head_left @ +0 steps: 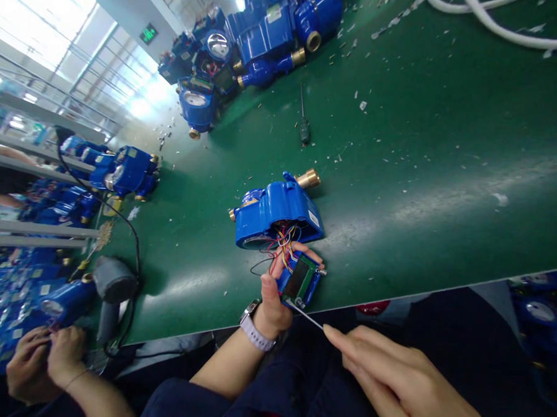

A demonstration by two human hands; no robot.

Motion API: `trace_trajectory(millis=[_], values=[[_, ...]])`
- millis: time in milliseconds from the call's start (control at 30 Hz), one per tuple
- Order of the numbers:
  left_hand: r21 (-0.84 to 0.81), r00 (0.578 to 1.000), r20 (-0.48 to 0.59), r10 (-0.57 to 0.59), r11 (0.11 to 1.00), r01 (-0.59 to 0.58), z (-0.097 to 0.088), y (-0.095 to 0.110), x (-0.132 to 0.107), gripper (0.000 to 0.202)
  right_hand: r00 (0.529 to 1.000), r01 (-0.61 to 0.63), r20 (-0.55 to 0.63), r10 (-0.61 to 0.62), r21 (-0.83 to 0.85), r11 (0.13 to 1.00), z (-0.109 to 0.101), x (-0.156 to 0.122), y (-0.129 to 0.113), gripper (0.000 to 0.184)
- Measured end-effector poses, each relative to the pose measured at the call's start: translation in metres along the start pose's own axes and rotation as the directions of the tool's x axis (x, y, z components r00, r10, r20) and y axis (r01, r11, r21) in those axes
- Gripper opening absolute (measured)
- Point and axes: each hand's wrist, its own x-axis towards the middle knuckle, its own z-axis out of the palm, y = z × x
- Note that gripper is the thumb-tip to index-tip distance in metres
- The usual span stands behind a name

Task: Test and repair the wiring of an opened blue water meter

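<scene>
My left hand [274, 295], with a watch on its wrist, grips a small blue module with a dark display [302, 281] at the front edge of the green table [424, 179]. Coloured wires [283, 240] run from the module into an open blue water meter [273, 211] with brass fittings lying just behind it. My right hand [391, 376] is in front of the table, fingers pressed together on a thin metal tool [308, 316] whose tip touches the module's lower edge.
Several blue water meters [250, 45] are heaped at the far end, more [121, 172] at the left. A small screwdriver [304, 126] lies mid-table. White hoses [503, 27] cross the top right. Another person's hands [46, 358] work at the lower left beside a grey heat gun [110, 287].
</scene>
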Motion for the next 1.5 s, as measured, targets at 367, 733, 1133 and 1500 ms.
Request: trace_trajectory(millis=[367, 733, 1133, 1500], values=[[0.002, 0.999, -0.008, 0.031, 1.0, -0.031, -0.003, -0.004, 0.001, 0.059, 0.969, -0.248, 0.092, 0.231, 0.303, 0.92, 0.009, -0.002, -0.009, 0.038], [0.054, 0.99, -0.138, 0.035, 0.998, -0.028, -0.008, -0.012, 0.0, 0.067, 0.954, -0.018, 0.292, 0.068, -0.17, 0.985, 0.021, 0.02, 0.008, 0.064], [-0.001, 0.987, -0.145, 0.075, 0.997, -0.076, 0.001, -0.012, 0.001, 0.073, 0.911, -0.359, 0.292, 0.29, 0.223, 0.906, 0.032, 0.022, -0.004, 0.054], [0.032, 0.96, -0.262, 0.097, 0.995, -0.092, 0.008, -0.01, 0.004, 0.069, 0.869, -0.465, 0.38, 0.318, 0.404, 0.787, 0.036, 0.021, -0.006, 0.056]])
